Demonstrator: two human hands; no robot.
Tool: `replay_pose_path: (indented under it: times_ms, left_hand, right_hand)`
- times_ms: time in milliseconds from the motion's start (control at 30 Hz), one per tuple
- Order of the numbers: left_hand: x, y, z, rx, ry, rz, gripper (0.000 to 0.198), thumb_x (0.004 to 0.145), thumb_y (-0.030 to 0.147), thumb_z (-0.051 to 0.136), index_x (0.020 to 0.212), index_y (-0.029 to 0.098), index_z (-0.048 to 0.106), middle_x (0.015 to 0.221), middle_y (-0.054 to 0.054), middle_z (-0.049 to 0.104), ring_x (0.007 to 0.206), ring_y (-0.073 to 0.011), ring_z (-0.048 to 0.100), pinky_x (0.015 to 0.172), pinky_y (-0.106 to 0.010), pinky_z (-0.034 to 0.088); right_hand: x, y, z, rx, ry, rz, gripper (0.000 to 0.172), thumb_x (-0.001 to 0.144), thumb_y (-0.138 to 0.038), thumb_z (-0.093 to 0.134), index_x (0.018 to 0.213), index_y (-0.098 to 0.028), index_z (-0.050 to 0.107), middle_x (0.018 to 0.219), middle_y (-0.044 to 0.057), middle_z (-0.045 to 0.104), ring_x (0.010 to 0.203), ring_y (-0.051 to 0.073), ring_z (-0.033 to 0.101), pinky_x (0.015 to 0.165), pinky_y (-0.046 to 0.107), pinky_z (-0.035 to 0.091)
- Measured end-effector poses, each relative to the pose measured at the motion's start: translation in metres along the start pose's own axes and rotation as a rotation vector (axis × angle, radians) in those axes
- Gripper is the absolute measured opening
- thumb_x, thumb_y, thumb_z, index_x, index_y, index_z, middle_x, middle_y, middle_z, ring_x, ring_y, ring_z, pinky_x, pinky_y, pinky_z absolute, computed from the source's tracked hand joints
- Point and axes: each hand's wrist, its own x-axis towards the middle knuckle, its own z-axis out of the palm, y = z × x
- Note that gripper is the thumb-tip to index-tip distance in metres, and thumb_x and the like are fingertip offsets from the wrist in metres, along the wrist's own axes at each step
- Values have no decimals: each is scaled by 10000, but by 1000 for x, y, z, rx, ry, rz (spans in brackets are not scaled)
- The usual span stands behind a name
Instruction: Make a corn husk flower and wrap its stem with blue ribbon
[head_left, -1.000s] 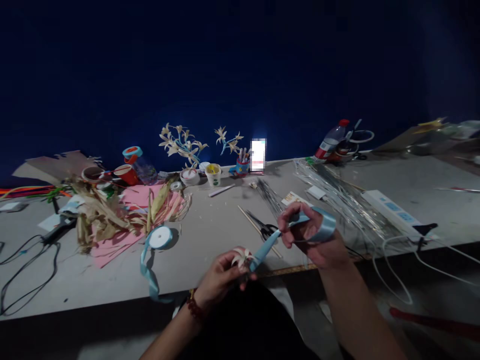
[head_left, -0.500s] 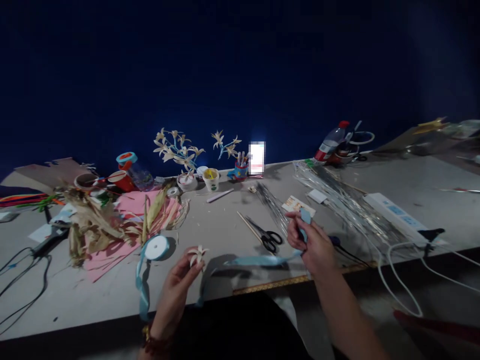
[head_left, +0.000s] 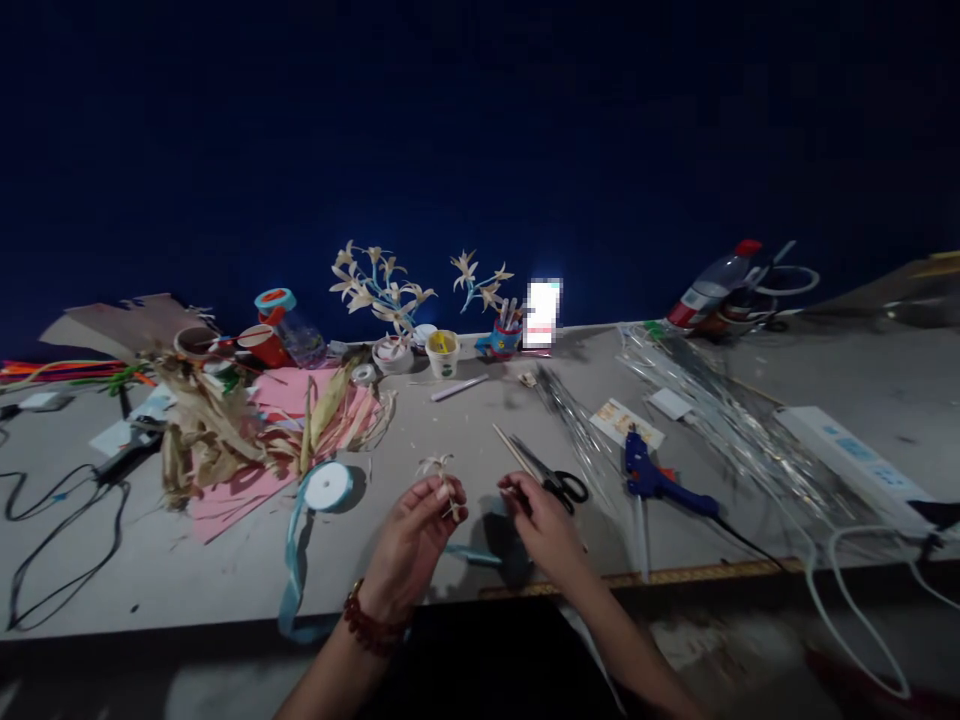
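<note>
My left hand [head_left: 414, 535] pinches the stem of a small pale husk flower [head_left: 437, 466] and holds it upright above the grey table [head_left: 225, 570]. My right hand [head_left: 541, 522] is closed just to its right, fingertips near the flower's stem; what it pinches is too small to make out. A strip of light blue ribbon [head_left: 471, 555] lies on the table under both hands. The ribbon spool [head_left: 328, 485] sits to the left, its tail hanging over the front edge. Black scissors [head_left: 555, 483] lie just beyond my right hand.
A blue glue gun [head_left: 654, 480] lies right of the scissors with its cord trailing off. Dried husks on pink paper [head_left: 247, 440] fill the left. Cups, finished flower sprays [head_left: 382, 290] and a lit phone stand at the back. Clear sleeves and a power strip [head_left: 847, 450] lie right.
My right hand let the ribbon drop and came left to meet the left hand. The left hand moved right and up with the flower. The glue gun has come into sight.
</note>
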Motion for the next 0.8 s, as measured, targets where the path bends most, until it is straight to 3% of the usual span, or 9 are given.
replay_pose_path:
  times_ms: [200,400,633,800]
  left_hand:
    - [8,-1,-1,109,-8,98,147,743,239,821,753,151,703,778,-27,633,763,-144,577,761,-276,479]
    - [22,-4,-8,134,37,120,175,744,265,819,762,151,688,782,-29,631,747,-143,561,734,-279,457]
    - [29,-16,-2,160,-7,13,182,734,259,829,761,150,687,799,-30,621,778,-149,569,740,-285,471]
    - [31,-19,-5,180,15,-10,192,736,273,831,776,146,692,815,-36,626,785,-151,574,739,-280,480]
  right_hand:
    - [12,6,13,6,-9,-66,218,942,-228,471,1098,-216,623,1078,102,743,987,255,705,887,397,530]
    - [6,10,-7,57,-21,-53,273,900,-174,502,1141,-223,619,1110,83,730,1001,237,691,886,383,533]
    - [-3,12,-20,-199,-147,-103,243,842,-71,500,978,-193,661,948,86,731,920,245,671,834,365,517]
    - [-18,5,-48,-259,-211,-144,233,929,-146,466,1019,-233,662,993,64,730,951,229,666,834,337,501]
